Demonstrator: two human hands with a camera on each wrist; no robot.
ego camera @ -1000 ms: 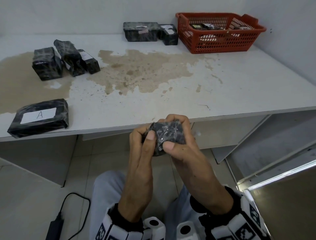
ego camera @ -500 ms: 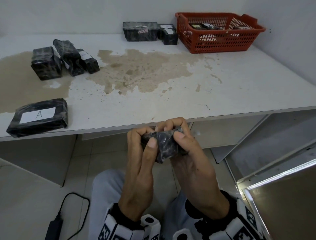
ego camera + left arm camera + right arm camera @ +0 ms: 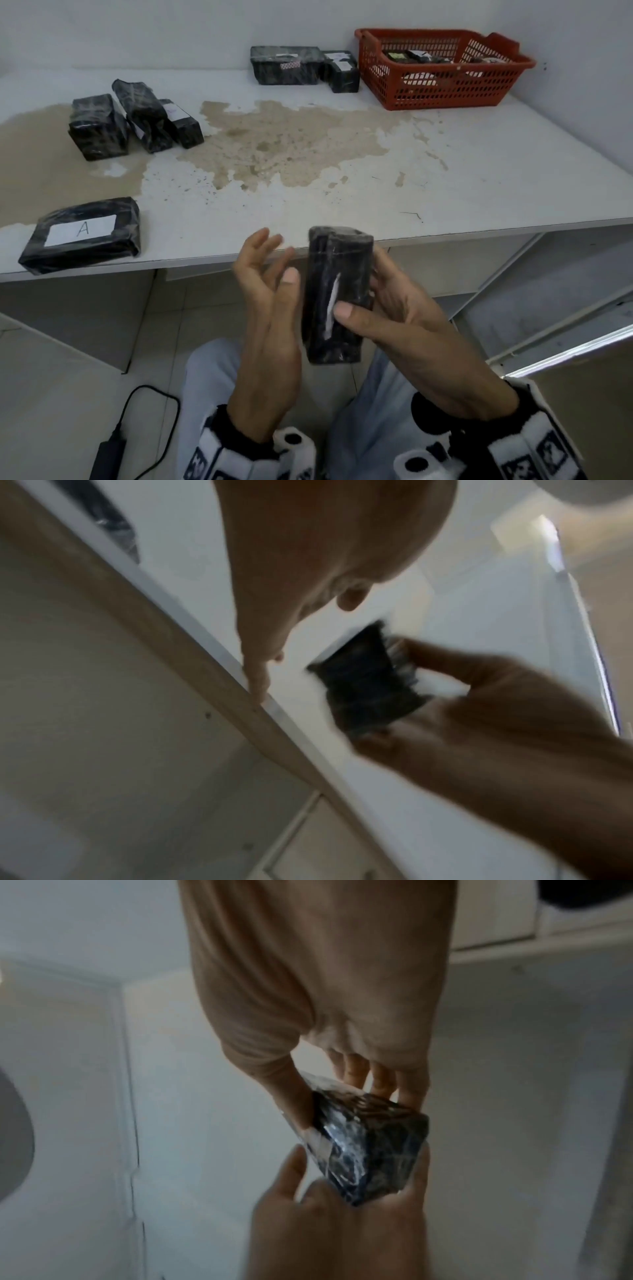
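Note:
A black, film-wrapped package (image 3: 337, 294) with a white strip down its face stands on end in front of the table's edge, above my lap. My right hand (image 3: 368, 301) grips it, thumb across the front and fingers behind. My left hand (image 3: 274, 260) is beside the package's left side, fingers straight and spread, holding nothing. Whether its thumb touches the wrap is unclear. The left wrist view is blurred and shows the package (image 3: 369, 693) in the right hand (image 3: 479, 710). In the right wrist view the package (image 3: 369, 1150) sits between the right hand's thumb and fingers, with the left hand (image 3: 342, 1218) just below it.
On the stained white table (image 3: 445, 192) lie a package labelled A (image 3: 82, 233), three packages at the back left (image 3: 137, 120) and two by the wall (image 3: 287, 65). A red basket (image 3: 442, 99) holding more stands at the back right. A power adapter with its cable (image 3: 109, 452) lies on the floor.
Both hands were gripping the package end-on. The left hand has let go and spread open, and the right hand has turned the package lengthwise with its white strip facing up.

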